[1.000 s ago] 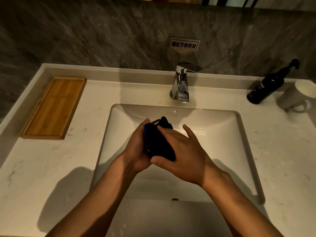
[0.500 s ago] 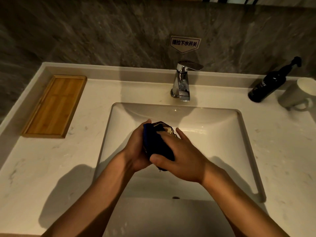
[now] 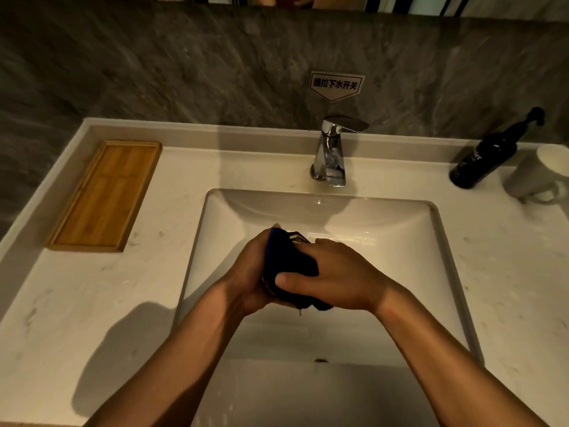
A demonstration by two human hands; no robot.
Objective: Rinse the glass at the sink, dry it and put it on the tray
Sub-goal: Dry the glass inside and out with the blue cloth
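The glass [image 3: 296, 237] is almost wholly wrapped in a dark blue cloth [image 3: 289, 266] and is held above the white rectangular sink [image 3: 400, 241]; only a small glinting part of it is seen at the top of the bundle. The wooden tray [image 3: 106, 195] is set flat on the counter, well left of the sink.

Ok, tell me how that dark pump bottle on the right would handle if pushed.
The pump bottle looks tall and narrow, so it would probably tip rather than slide. Its dark surface looks glossy, likely slippery. The white mug close beside it might get knocked.
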